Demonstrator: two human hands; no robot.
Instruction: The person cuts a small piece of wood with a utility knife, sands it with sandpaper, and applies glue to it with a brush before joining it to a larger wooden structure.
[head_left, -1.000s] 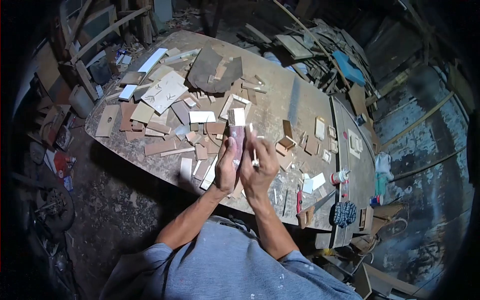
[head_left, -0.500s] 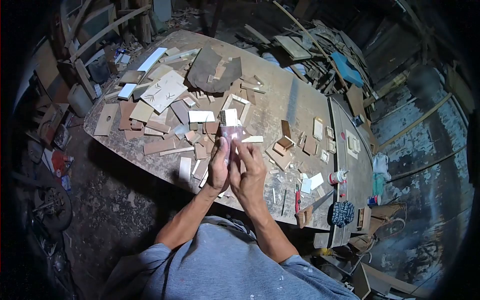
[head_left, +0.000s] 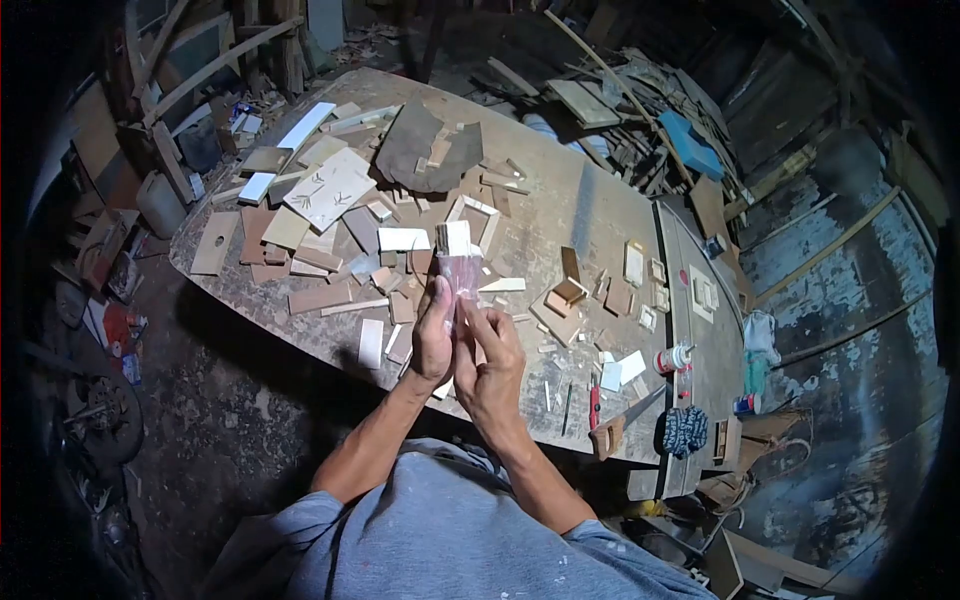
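Above the front of the workbench (head_left: 330, 320), my hands are together around an upright, flat, pinkish-brown piece (head_left: 462, 275) with a whitish block-like end (head_left: 456, 237). Its exact kind I cannot make out. My left hand (head_left: 432, 340) grips its left side, thumb pointing up along it. On the other side, my right hand (head_left: 490, 355) has curled fingers pressed against the lower part. The palms cover the bottom of the piece. Just beyond it lie a small wooden frame (head_left: 486, 212) and a white block (head_left: 404, 239).
Wood offcuts and a carved pale board (head_left: 330, 188) cover the bench's left. At right are a small wooden assembly (head_left: 568, 290), a handsaw (head_left: 608, 436), a red cutter (head_left: 595, 405), a glue bottle (head_left: 674, 358) and a patterned cloth bundle (head_left: 685, 430). Scrap wood (head_left: 640, 110) is piled behind.
My right fingers have slid slightly down and left along the pinkish-brown piece. My left hand keeps its grip, and the view has shifted a little.
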